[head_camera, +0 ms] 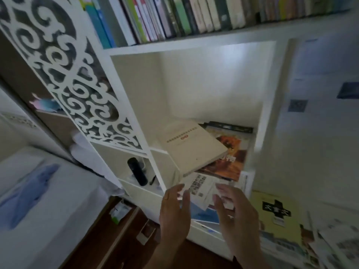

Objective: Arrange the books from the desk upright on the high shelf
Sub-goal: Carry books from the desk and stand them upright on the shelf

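Fingers [179,189] of the left hand [173,212] and of the right hand [236,214] are straight and loosely spread, palms facing each other, holding nothing. Both hands hover near the open white cubby [194,84], just in front of the pile lying flat inside it. On top lies a cream book [191,147], tilted across an orange-covered book [230,162], with loose printed sheets [202,188] beneath. More books stand upright on the high shelf [174,42] above. That cream book looks thick, stiff and fairly heavy, so it probably wants a grip on both long edges; the glossy thinner covers below may slip or sag.
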The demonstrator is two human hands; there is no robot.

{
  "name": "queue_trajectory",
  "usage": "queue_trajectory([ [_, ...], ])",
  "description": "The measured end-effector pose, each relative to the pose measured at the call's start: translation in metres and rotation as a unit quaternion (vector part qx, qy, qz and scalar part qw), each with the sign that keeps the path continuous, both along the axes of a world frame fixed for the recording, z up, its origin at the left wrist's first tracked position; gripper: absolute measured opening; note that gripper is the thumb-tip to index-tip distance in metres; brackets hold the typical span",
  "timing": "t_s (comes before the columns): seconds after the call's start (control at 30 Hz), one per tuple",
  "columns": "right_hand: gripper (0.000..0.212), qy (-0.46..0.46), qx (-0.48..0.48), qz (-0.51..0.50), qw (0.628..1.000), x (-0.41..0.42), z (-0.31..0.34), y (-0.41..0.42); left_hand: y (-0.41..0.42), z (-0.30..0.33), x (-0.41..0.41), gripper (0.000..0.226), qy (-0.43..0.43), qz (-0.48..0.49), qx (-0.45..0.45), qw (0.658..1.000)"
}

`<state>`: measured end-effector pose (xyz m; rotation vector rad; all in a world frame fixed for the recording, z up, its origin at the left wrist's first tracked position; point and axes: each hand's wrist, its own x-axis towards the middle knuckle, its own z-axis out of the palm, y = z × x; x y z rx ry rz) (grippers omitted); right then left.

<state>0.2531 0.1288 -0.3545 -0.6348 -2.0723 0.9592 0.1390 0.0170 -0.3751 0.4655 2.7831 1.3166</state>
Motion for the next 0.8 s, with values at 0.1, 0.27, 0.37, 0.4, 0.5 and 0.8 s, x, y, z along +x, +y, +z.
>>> queue_trajectory([
  [0.1,0.028,-0.005,0.081,-0.065,0.995,-0.029,0.024,0.000,-0.006,0.021,-0.049,0.023,-0.189,0.011,0.204,0.961],
  [0.27,0.048,-0.087,0.092,-0.112,0.986,-0.066,0.043,0.013,0.024,0.057,-0.096,0.045,-0.393,-0.016,0.250,0.885],
  [0.37,0.069,-0.182,-0.010,-0.125,0.975,-0.088,0.049,0.023,0.037,0.061,-0.097,0.025,-0.336,-0.065,0.222,0.913],
  [0.4,0.073,-0.200,-0.041,-0.123,0.971,-0.094,0.051,0.026,0.038,0.060,-0.097,0.021,-0.315,-0.078,0.222,0.920],
  [0.5,0.072,-0.219,-0.074,-0.132,0.964,-0.105,0.055,0.035,0.030,0.059,-0.099,0.021,-0.288,-0.110,0.238,0.921],
  [0.8,0.048,-0.256,-0.086,-0.177,0.946,-0.090,0.053,0.029,0.006,0.081,-0.167,0.022,-0.175,-0.178,0.080,0.965],
])
